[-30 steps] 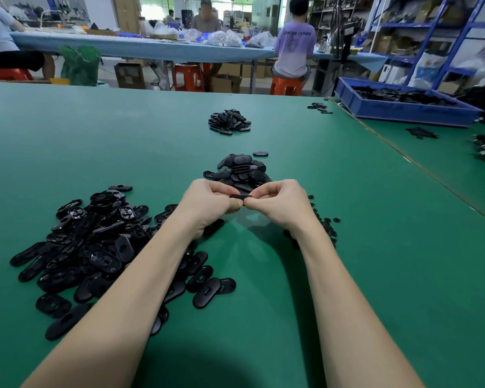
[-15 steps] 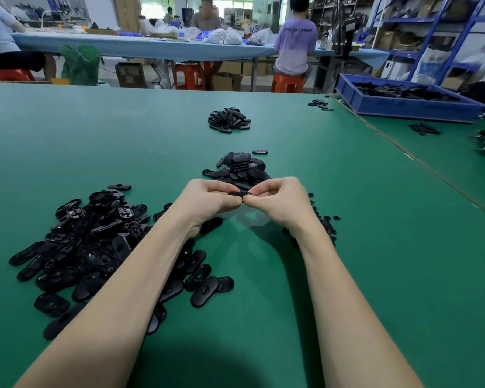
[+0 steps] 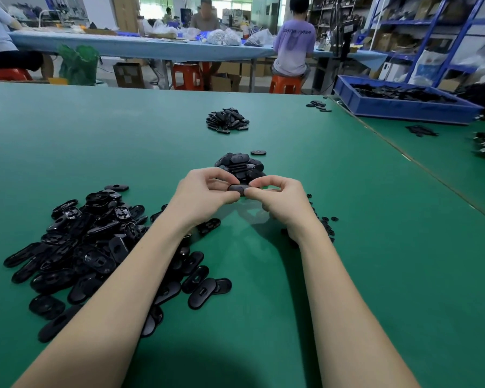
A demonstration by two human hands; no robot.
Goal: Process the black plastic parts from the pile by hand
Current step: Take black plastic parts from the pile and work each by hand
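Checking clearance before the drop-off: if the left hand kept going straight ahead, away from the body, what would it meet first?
Likely the small heap of black parts just beyond the left hand, though depth is uncertain.

We see open green table (image 3: 361, 247) to the right and straight ahead of our arms. A large pile of black parts (image 3: 90, 247) crowds the left side, touching our left forearm. A smaller heap (image 3: 242, 163) sits just beyond our hands, small scraps (image 3: 326, 225) lie by the right wrist, and another heap (image 3: 227, 121) lies farther back.
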